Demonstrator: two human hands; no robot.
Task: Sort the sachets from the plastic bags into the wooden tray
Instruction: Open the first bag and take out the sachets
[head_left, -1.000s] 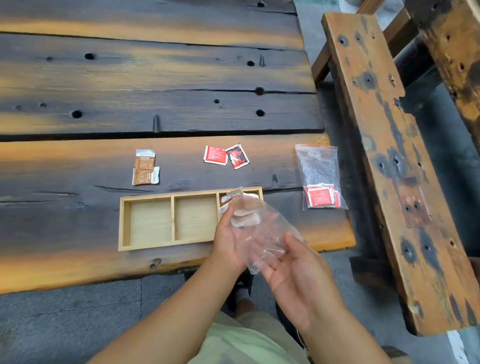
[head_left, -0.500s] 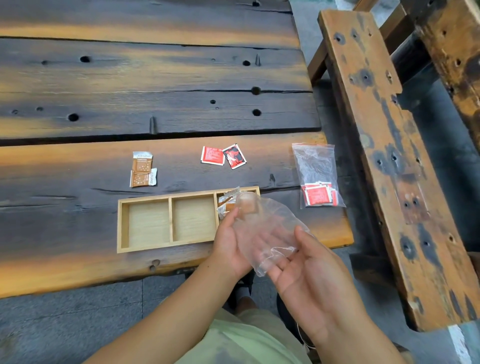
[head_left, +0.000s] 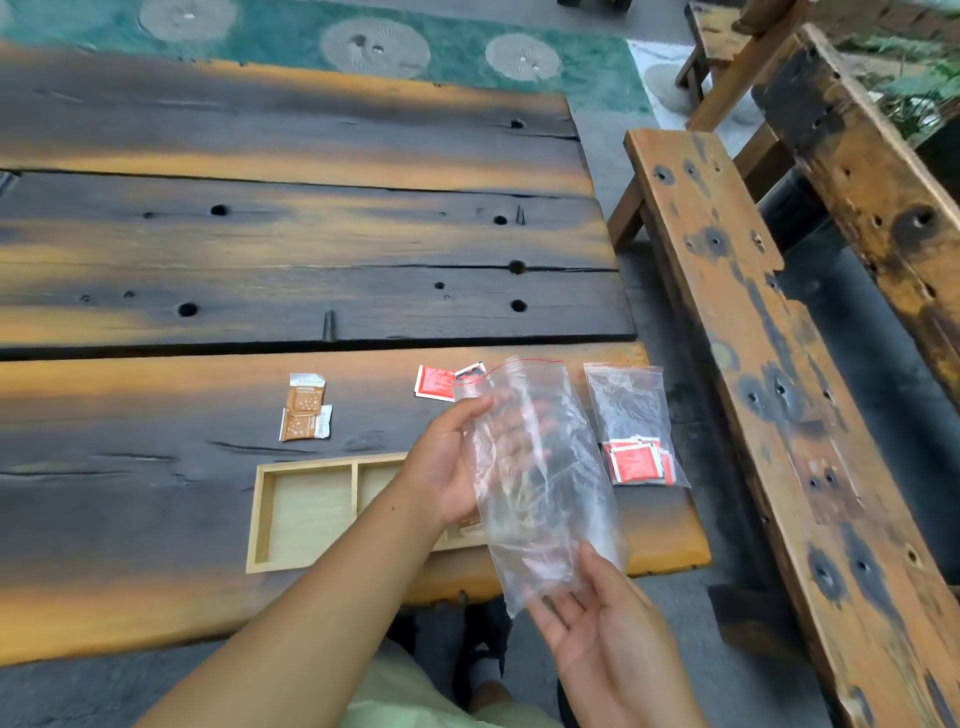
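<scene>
Behind the bag (head_left: 550, 488) pinched by left hand (head_left: 452, 462), tray (head_left: 258, 514) end hidden; right hand (head_left: 608, 644) spread.

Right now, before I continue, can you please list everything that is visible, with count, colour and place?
table: one, dark and orange wood, under everything
tray: one, pale wood, near table edge
brown sachets: two, brown and white, beyond the tray
loose red sachets: two, red and white, partly behind held bag
held bag: one, clear, above tray's right end
lying bag: one, clear, on table right of held bag
bagged red sachets: several, red, inside lying bag
bench: one, worn orange wood, right of table
left hand: one, grips held bag's side
right hand: one, open, fingers under held bag's bottom
</scene>
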